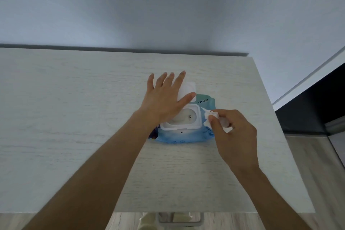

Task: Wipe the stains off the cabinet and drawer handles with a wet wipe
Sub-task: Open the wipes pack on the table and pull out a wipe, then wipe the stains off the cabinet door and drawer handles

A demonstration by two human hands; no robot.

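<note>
Bare forearms reach up from the bottom of the frame over the pale wood-grain desk [74, 117], left hand [164, 99] spread flat steadying the blue plastic wipe pack [183, 136] at centre, right hand [235, 132] pinching a crumpled white wet wipe [210, 117], seemingly just drawn for use.

Right hand [234, 129] pinches wet wipe [210, 120] beside pack [183, 136].

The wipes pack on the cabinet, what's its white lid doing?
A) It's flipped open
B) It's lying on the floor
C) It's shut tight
A: the white lid of the wipes pack is flipped back under the left hand, showing the opening, while the right hand pinches a wet wipe.
</note>
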